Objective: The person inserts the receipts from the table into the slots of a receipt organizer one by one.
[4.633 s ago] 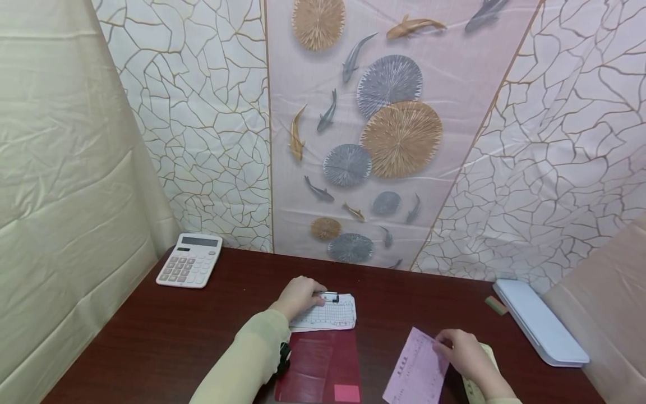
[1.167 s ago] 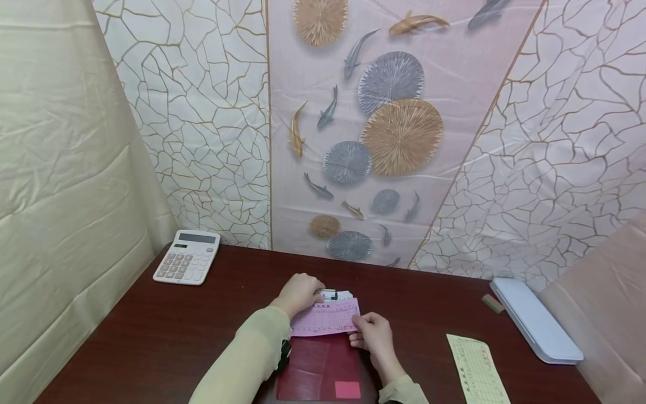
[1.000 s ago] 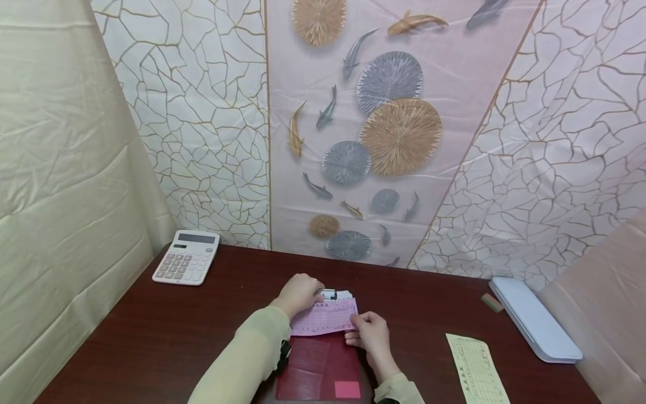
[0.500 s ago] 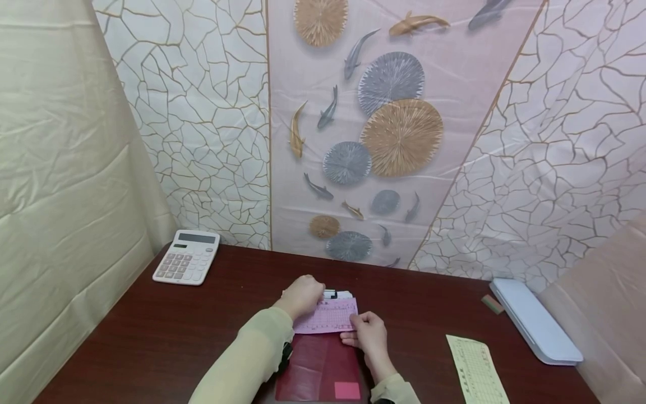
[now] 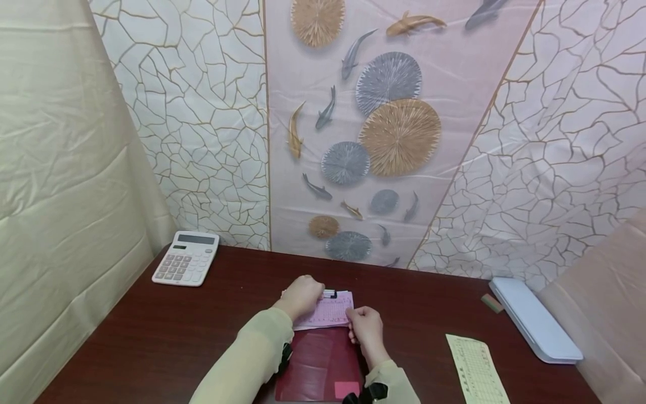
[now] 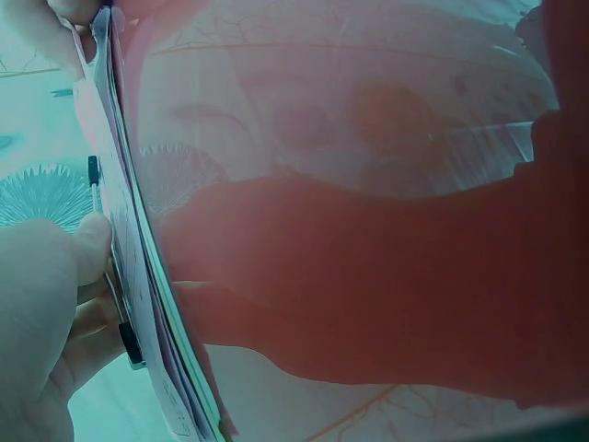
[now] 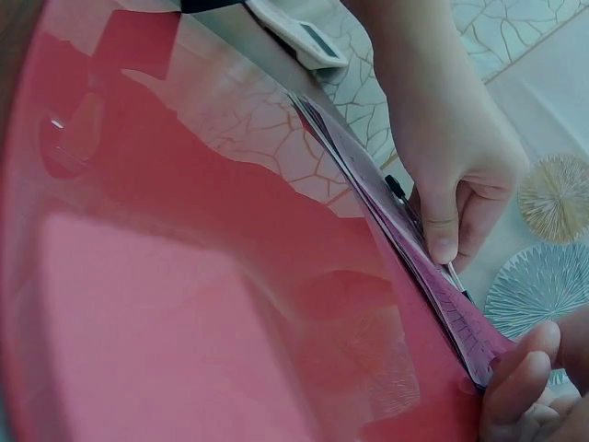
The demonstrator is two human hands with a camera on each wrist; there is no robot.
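Note:
A dark red clipboard lies in front of me, a few paper slips at its top end. My left hand grips its metal clip, which has black ends; the right wrist view shows the thumb pressing on the clip and fingers curled behind. A printed pink slip lies uppermost on the stack, its upper edge by the clip. My right hand pinches the slip's right edge between thumb and fingers. Whether the pink slip's edge is under the clip is hard to tell.
A yellow printed slip lies on the dark table at right. Beyond it are a small green and brown block and a long pale case. A white calculator sits at the back left, near the curtain.
The right hand has brought the pink slip from the right side onto the clipboard's stack, then pushed it farther up towards the clip. The left hand has stayed at the clip, its fingers shifting slightly.

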